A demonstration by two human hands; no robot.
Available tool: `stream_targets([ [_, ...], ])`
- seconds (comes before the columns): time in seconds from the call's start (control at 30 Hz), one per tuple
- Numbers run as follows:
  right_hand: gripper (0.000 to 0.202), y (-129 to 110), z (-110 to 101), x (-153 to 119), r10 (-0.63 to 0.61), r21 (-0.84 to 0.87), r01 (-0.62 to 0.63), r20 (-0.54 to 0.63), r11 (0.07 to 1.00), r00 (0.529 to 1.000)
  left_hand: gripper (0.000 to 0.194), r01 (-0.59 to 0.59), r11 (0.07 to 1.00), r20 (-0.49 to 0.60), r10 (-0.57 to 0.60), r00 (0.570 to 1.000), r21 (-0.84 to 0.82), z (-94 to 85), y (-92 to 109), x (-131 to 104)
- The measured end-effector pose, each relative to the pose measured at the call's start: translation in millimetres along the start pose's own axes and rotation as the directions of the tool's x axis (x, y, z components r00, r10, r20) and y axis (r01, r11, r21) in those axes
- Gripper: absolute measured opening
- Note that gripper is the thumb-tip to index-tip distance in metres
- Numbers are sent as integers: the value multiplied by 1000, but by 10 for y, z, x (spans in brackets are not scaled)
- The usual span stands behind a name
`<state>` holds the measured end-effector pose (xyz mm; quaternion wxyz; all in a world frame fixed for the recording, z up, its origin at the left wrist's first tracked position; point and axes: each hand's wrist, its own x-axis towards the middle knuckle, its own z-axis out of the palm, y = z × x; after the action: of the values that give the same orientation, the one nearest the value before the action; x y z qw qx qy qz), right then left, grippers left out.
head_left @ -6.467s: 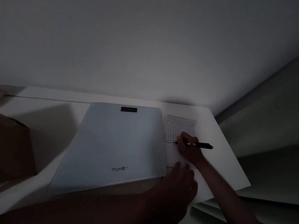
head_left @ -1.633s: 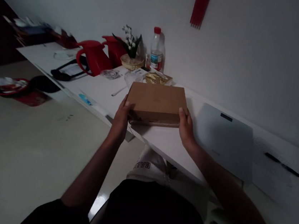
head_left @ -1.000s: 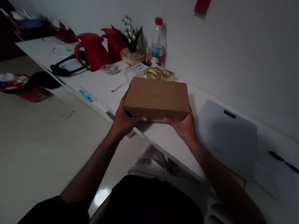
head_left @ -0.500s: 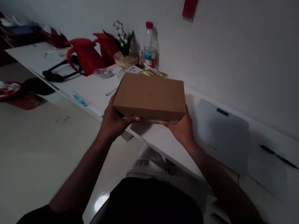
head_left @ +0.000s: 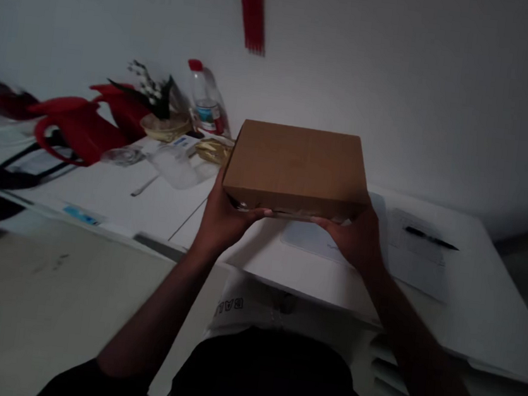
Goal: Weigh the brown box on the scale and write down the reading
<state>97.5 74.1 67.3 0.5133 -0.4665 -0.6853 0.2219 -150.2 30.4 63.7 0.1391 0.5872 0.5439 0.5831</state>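
Observation:
A closed brown cardboard box is held up above the white table, level and in front of me. My left hand grips its left near corner, the thumb along the lower front edge. On the opposite corner my right hand holds it the same way, thumb pointing inward. The fingers under the box are hidden. Below and behind it lies a silver laptop, closed and mostly covered from sight by the box and my right hand.
On the white table, red pitchers, a flower pot and a bottle stand at the left. A clear plastic container lies nearer. To the right are paper and a black pen.
The view has turned to the right, so the table items sit further left. The box, still in both hands, has moved right and is now over the laptop.

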Motion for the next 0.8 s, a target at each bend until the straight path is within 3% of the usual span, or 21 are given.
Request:
stream_targets([
  [0.2, 82, 190, -542, -128, 142, 17, -141, -79, 990, 987, 106, 20, 979, 141, 9, 990, -203, 580, 174, 53],
  [0.37, 92, 387, -792, -260, 240, 10, -241, -106, 971, 965, 108, 90, 957, 220, -28, 975, -277, 916, 227, 18],
  [0.53, 89, 537, -847, -348, 314, 53, -310, -107, 949, 943, 105, 117, 963, 251, -54, 966, -244, 1070, 214, -78],
  [0.8, 81, 680, -796, -409, 343, -2, -345, -76, 939, 936, 104, 148, 968, 277, -87, 957, -205, 1105, 74, -159],
])
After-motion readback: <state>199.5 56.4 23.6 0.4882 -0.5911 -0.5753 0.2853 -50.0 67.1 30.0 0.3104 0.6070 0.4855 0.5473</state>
